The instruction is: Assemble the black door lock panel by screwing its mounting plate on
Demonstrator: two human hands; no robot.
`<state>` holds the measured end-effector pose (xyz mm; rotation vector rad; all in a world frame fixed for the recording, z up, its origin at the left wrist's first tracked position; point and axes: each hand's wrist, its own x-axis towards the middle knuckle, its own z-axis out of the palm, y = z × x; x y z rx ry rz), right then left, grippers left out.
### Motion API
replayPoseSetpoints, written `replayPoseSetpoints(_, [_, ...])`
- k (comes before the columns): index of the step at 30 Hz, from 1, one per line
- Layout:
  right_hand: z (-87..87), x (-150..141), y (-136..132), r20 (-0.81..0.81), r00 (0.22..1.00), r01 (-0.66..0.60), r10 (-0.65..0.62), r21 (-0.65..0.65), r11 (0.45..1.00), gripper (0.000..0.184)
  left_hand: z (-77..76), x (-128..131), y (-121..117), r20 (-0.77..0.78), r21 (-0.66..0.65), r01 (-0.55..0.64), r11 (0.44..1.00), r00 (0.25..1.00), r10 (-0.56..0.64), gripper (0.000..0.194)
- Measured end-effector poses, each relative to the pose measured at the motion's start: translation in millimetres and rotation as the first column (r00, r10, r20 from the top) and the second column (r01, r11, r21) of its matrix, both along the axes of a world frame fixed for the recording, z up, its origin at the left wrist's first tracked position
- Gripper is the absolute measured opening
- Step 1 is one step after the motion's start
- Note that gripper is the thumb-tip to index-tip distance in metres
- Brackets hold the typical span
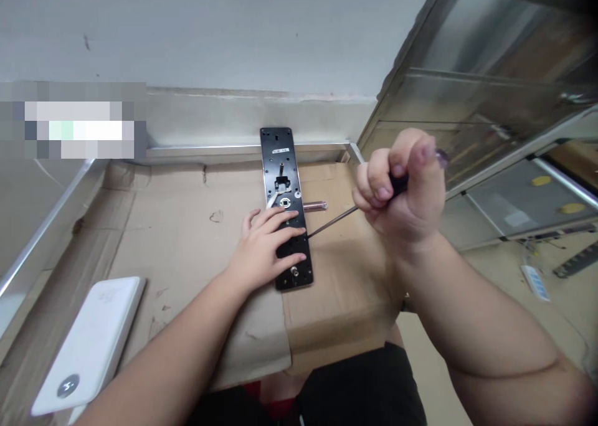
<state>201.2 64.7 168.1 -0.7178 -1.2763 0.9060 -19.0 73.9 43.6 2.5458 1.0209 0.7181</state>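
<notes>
A long black lock panel [276, 149] lies on the cardboard, its far end resting over the metal edge. Bolts, small holes and a square opening show on its face. My left hand [261, 245] lies flat on its near half with the fingers spread, hiding part of it. My right hand [404, 192] is closed around the handle of a screwdriver [335, 220], raised to the right. The screwdriver's thin shaft slants down left, its tip at the panel's right edge; whether it touches cannot be made out. A clear pinkish rod [316, 206] sticks out beside the panel.
Brown cardboard [172, 227] covers the worktop. A white power bank [93, 345] lies at the left. Behind stands a pale wall [233, 33], with a metal-framed cabinet [448, 96] at the right. A white power strip [535, 283] is on the floor.
</notes>
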Motion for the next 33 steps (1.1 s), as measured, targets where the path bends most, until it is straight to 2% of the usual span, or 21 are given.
replayPoseSetpoints(6, [-4.2,-2,0,-0.014,0.999,0.041,-0.042,-0.048,0.998,0.047,-0.2,2,-2,-0.006,-0.053,-0.029,0.998,1.000,0.029,0.040])
replayPoseSetpoints(11, [-2.8,-3,-3,-0.043,0.999,-0.001,-0.001,-0.038,0.999,0.044,-0.1,2,-3,0.010,-0.080,-0.022,0.997,1.000,0.023,0.039])
replayPoseSetpoints(16, [-1.9,-4,-4,-0.020,1.000,0.016,-0.017,-0.051,0.999,0.047,-0.4,2,-2,0.038,-0.082,-0.016,0.996,0.999,0.020,0.038])
replayPoseSetpoints(22, [-2.1,-6,-8,-0.019,0.997,-0.071,0.071,0.000,0.997,0.043,0.3,2,-2,0.040,-0.082,-0.010,0.997,0.999,0.013,0.039])
replayPoseSetpoints(29, [-9.0,-12,-20,0.062,0.996,-0.068,0.060,0.130,0.989,0.042,-0.3,2,-1,0.066,-0.090,0.000,0.996,0.998,0.006,0.040])
replayPoseSetpoints(33, [-12.7,-16,-23,0.118,0.978,-0.189,0.174,0.127,0.974,0.038,0.5,2,-2,0.054,-0.094,-0.007,0.996,0.998,0.012,0.037])
